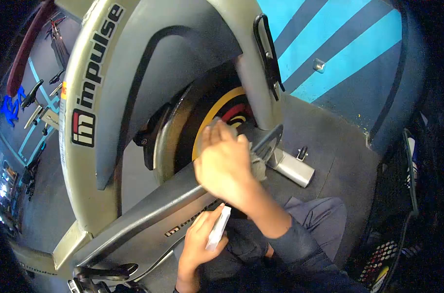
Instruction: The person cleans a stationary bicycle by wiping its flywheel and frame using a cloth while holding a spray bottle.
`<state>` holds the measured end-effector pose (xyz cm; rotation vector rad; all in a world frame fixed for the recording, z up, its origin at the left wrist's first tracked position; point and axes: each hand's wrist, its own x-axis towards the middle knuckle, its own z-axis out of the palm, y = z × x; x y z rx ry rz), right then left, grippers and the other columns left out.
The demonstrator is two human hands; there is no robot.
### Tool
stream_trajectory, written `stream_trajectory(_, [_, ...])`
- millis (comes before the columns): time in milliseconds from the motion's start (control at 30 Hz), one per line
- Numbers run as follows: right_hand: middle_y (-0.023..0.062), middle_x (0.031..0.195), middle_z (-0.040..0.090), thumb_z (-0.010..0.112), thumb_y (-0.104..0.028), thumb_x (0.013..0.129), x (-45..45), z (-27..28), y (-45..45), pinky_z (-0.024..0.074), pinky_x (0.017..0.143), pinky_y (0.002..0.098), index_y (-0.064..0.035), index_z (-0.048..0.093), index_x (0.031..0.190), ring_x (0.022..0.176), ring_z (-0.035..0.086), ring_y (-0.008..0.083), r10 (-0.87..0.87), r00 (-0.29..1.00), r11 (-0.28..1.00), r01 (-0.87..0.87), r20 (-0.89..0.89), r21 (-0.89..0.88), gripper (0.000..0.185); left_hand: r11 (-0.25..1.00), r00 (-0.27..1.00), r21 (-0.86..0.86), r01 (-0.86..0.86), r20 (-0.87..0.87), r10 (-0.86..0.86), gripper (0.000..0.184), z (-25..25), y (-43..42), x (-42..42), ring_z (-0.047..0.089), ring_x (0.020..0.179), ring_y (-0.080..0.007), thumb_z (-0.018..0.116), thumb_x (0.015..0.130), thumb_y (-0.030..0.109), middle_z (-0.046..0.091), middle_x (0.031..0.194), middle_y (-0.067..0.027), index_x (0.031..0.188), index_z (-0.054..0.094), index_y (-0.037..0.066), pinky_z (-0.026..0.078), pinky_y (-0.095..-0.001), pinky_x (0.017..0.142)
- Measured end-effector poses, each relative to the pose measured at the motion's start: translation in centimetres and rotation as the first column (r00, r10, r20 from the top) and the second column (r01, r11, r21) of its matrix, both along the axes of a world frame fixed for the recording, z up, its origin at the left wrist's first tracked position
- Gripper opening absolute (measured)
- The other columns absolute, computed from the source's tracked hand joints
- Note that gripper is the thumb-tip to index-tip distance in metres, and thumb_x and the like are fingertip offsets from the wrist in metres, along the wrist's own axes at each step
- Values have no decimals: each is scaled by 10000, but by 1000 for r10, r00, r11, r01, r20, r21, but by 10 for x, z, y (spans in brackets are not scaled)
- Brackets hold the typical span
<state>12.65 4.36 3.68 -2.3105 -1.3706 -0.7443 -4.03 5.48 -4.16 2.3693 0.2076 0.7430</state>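
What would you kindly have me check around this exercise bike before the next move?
1. Cloth at the right hand: ok, though blur hides the exact grip.
2. White object secure in the left hand: ok, fingers around it.
3. Left hand away from the wheel: ok, beside the lower bar.
4. Right hand off the wheel: cannot tell; it overlaps it in view.
5. Wheel standing still: cannot tell from one picture.
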Motion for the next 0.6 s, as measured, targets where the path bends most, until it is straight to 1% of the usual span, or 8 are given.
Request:
stream_trajectory(67, [264,1201,594,581,-338,796,-14,5,-4,443,811,460,101,570,1199,1254,475,317,76,997,993,-73,-27,90,596,1000,999,20,-7,42,6,656,-3,3,0,589,857,-334,685,637,43,584,952,-167,1271,523,2,483,-384,779])
stream_trajectory(200, [277,1195,592,596,-342,791,-8,8,-4,456,822,461,113,563,1197,1236,492,337,121,988,990,-113,-97,86,611,999,999,-49,-13,-39,11,663,5,4,-1,590,857,-334,686,632,32,586,947,-167,1272,521,-5,483,-382,783])
stream_trajectory(300, [283,1179,597,592,-344,799,5,6,-3,490,822,465,129,561,1183,1205,512,355,120,990,989,-112,-73,99,610,999,999,-43,-14,-34,12,678,6,3,2,592,863,-332,687,625,26,589,954,-165,1281,518,0,483,-384,791])
stream_trajectory(400, [282,1128,619,581,-320,813,28,0,3,535,789,468,143,578,1138,1138,555,367,10,1000,995,-8,-21,102,566,998,999,-69,-8,-46,5,690,5,3,4,595,877,-330,686,619,24,595,970,-164,1288,515,1,484,-382,803])
stream_trajectory(433, [267,1096,636,568,-308,824,36,4,8,542,773,447,135,605,1101,1087,584,354,-42,997,998,45,-65,48,524,998,999,-61,-4,-32,2,695,4,3,5,597,884,-329,683,619,24,597,979,-164,1292,514,6,484,-381,807])
stream_trajectory(500, [250,1060,650,555,-309,836,55,20,9,550,755,404,130,623,1078,1048,603,320,-92,943,984,37,-321,-172,506,999,1000,-46,2,-11,-3,699,3,3,6,599,890,-328,681,619,24,600,987,-163,1296,513,12,484,-380,811])
stream_trajectory(533, [250,1060,650,555,-309,836,59,24,12,550,755,404,130,623,1078,1048,603,320,-91,945,985,39,-315,-166,506,1000,1000,-30,-2,-11,2,692,3,2,6,603,870,-319,674,605,18,605,990,-166,1280,523,5,483,-364,793])
stream_trajectory(600, [230,1044,658,554,-322,841,64,23,19,551,752,375,127,616,1090,1039,608,289,-173,941,934,62,-292,-352,518,1000,1000,-9,-5,0,5,685,3,2,6,608,849,-310,667,592,12,610,992,-168,1263,532,-3,482,-347,774])
